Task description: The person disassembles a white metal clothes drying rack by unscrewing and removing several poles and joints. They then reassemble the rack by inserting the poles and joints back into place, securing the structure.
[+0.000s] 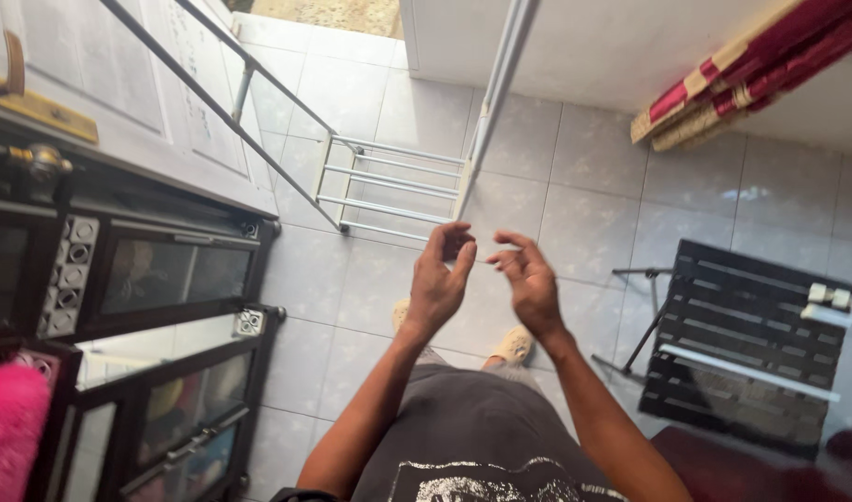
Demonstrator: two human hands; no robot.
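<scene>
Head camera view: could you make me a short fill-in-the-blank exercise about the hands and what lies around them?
1. Both hands, left hand and right hand, are raised and hold ____.
2. The floor is covered in pale ____.
3. The slatted black stand lies to the person's ____.
4. The white metal rack leans over the ____.

Missing words: nothing; tiles; right; floor

The floor (593,200) was laid in pale ceramic tile with a faint sheen. The drying rack (389,181) was made of smooth, white-coated metal tubing. The cabinet (157,307) was framed in glossy black material and fitted with reflective glass panes. The striped cloth (742,70) was woven fabric. The black slatted rack (742,344) looked matt. A fluffy pink textile (8,423) was seen.
</scene>
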